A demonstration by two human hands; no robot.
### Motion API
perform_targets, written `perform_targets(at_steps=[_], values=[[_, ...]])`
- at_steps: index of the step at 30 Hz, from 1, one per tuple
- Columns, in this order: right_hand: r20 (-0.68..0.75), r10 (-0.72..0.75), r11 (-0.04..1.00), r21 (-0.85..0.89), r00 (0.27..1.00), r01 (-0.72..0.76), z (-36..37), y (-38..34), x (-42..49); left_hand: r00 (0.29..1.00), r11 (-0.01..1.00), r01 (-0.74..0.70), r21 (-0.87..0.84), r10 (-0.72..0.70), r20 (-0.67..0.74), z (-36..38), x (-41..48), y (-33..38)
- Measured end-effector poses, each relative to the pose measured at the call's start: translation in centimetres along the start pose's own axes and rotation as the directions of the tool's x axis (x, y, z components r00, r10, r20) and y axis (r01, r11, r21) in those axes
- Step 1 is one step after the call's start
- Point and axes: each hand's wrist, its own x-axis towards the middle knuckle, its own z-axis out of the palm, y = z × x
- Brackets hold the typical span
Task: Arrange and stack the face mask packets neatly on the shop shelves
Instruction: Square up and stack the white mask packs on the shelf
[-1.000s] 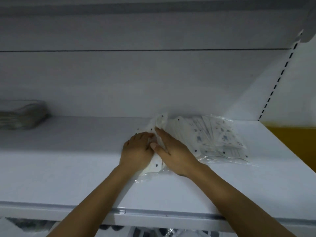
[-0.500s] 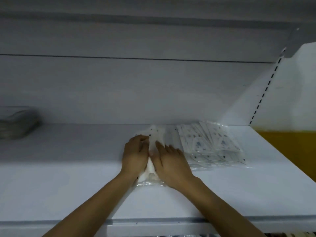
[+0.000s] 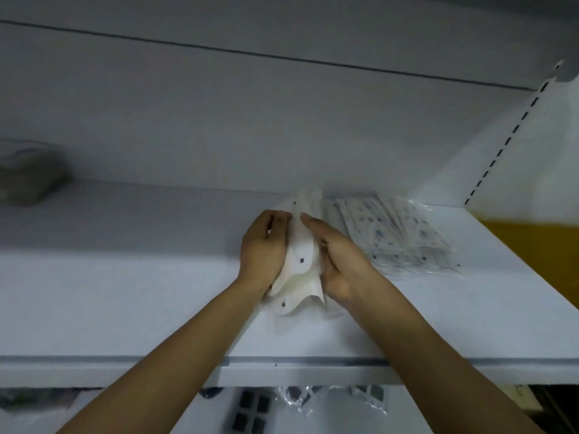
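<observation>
A bundle of white face mask packets with small dark marks stands on edge on the white shelf, squeezed between both hands. My left hand grips its left side with curled fingers. My right hand grips its right side, fingers wrapped round the packets. To the right, a flat pile of clear-wrapped mask packets lies on the shelf against the back wall.
A grey stack of packets sits blurred at the far left of the shelf. A slotted upright and a side panel bound the shelf at the right. Below the shelf's front edge, more wrapped goods show.
The bundle was lying flat under my hands; now it is raised on edge and pinched between both hands. The camera view has tilted down a little.
</observation>
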Motion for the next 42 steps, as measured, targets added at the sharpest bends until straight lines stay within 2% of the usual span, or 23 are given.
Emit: perform_targets(at_steps=[3, 6, 9, 11, 14, 15, 17, 20, 22, 25, 27, 29, 31, 33, 36, 37, 38, 40, 41, 42], values=[[0.093, 0.036, 0.998, -0.056, 0.995, -0.031, -0.2, -0.6, 0.0, 0.999, 0.999, -0.034, -0.032, 0.033, -0.033, -0.1, -0.2, 0.1], [0.042, -0.020, 0.997, -0.072, 0.999, 0.023, 0.0, -1.1, 0.0, 0.987, 0.984, -0.154, 0.094, 0.158, -0.032, -0.1, -0.7, 0.3], [-0.016, -0.043, 0.981, -0.190, 0.999, 0.040, -0.1, -1.2, 0.6, 0.993, 0.991, -0.113, 0.068, 0.109, 0.049, -0.1, -0.9, 0.2], [-0.055, -0.082, 0.948, -0.312, 0.995, 0.061, -0.1, -1.3, 0.5, 0.999, 0.999, -0.041, -0.028, 0.041, 0.017, -0.2, -0.9, 0.4], [-0.032, -0.234, 0.915, -0.344, 0.972, 0.209, -0.1, -1.8, 0.0, 0.992, 0.986, -0.011, -0.168, -0.010, -0.130, -1.3, -0.2, 0.9], [0.015, -0.298, 0.905, -0.312, 0.954, 0.288, 0.1, -2.1, -0.3, 0.994, 0.980, -0.006, -0.197, -0.015, -0.106, -1.9, 0.1, 1.4], [0.139, -0.412, 0.873, -0.221, 0.900, 0.434, 1.3, -2.8, -0.8, 0.999, 0.970, 0.005, -0.244, 0.005, 0.041, -3.5, 1.0, 3.4], [0.254, -0.510, 0.810, -0.178, 0.821, 0.559, 3.6, -4.3, -1.3, 0.972, 0.970, -0.145, -0.193, 0.176, 0.156, -6.1, 1.9, 6.8], [0.279, -0.536, 0.773, -0.219, 0.797, 0.596, 4.4, -4.7, -1.3, 0.954, 0.970, -0.197, -0.143, 0.224, 0.200, -7.3, 1.9, 7.4], [0.173, -0.543, 0.762, -0.309, 0.822, 0.569, 5.2, -3.4, -1.2, 0.938, 0.980, -0.198, -0.025, 0.197, 0.286, -7.8, 1.3, 6.1], [0.098, -0.555, 0.752, -0.366, 0.826, 0.549, 6.1, -2.6, -1.2, 0.944, 0.973, -0.229, 0.023, 0.216, 0.251, -7.4, 1.1, 5.8], [0.090, -0.593, 0.727, -0.368, 0.800, 0.580, 7.0, -3.0, -1.0, 0.948, 0.959, -0.281, 0.045, 0.270, 0.168, -7.5, 1.0, 6.7], [0.134, -0.612, 0.718, -0.318, 0.779, 0.619, 7.8, -3.8, -1.4, 0.944, 0.953, -0.303, -0.027, 0.304, 0.129, -8.1, 1.4, 7.5], [0.140, -0.606, 0.711, -0.345, 0.783, 0.613, 7.9, -3.7, -1.4, 0.948, 0.963, -0.228, -0.146, 0.254, 0.190, -9.2, 1.8, 7.0], [0.145, -0.503, 0.754, -0.408, 0.852, 0.514, 8.2, -1.7, -1.1, 0.921, 0.986, -0.058, -0.159, 0.114, 0.371, -10.2, 1.3, 5.2], [0.160, -0.463, 0.774, -0.407, 0.872, 0.485, 8.7, -1.2, -1.1, 0.928, 0.988, -0.023, -0.151, 0.077, 0.364, -10.3, 1.1, 5.0], [0.177, -0.453, 0.771, -0.415, 0.874, 0.483, 9.3, -1.1, -1.0, 0.953, 0.984, -0.003, -0.177, 0.057, 0.299, -10.4, 1.2, 4.9], [0.243, -0.502, 0.674, -0.490, 0.830, 0.552, 10.6, -1.9, -0.8, 0.993, 0.945, 0.002, -0.326, 0.036, 0.111, -11.4, 2.0, 5.3], [0.287, -0.519, 0.618, -0.526, 0.805, 0.585, 11.1, -2.3, -0.9, 0.998, 0.891, 0.002, -0.454, 0.026, 0.057, -12.3, 2.6, 5.5], [0.319, -0.517, 0.590, -0.539, 0.794, 0.601, 11.4, -2.4, -0.8, 0.997, 0.810, -0.006, -0.586, 0.052, 0.060, -13.5, 3.2, 5.5]])
